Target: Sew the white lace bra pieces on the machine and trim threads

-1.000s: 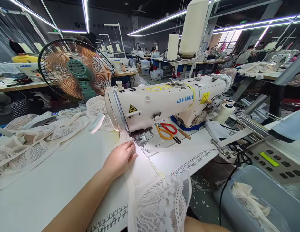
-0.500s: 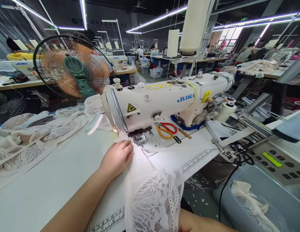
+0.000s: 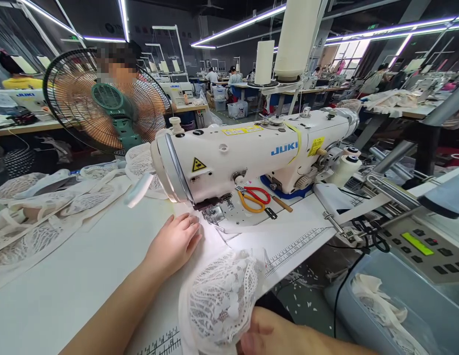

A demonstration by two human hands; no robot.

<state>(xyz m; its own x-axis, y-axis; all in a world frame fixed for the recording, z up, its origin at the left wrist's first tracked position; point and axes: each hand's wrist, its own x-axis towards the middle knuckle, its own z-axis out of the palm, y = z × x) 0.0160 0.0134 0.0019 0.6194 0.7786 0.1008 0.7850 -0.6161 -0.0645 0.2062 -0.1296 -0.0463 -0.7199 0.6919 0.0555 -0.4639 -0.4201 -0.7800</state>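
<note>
My left hand (image 3: 174,242) lies flat, fingers together, on thin white fabric just left of the presser foot (image 3: 214,213) of a white JUKI sewing machine (image 3: 251,153). The fabric runs toward me and ends in a white lace piece (image 3: 222,296) bunched at the table's near edge. My right hand (image 3: 273,335) comes in at the bottom edge and grips the lace's lower right side. Red and orange-handled scissors (image 3: 253,197) lie on the machine bed behind the needle.
A pile of lace pieces (image 3: 40,212) covers the table's left side, with a green standing fan (image 3: 107,103) behind it. A control panel (image 3: 417,246) and a grey bin of fabric scraps (image 3: 384,305) sit to the right. Other people work at distant tables.
My right hand rose into view and gathered the lace upward. My left hand slid slightly left and toward me along the fabric. The view shifted a little.
</note>
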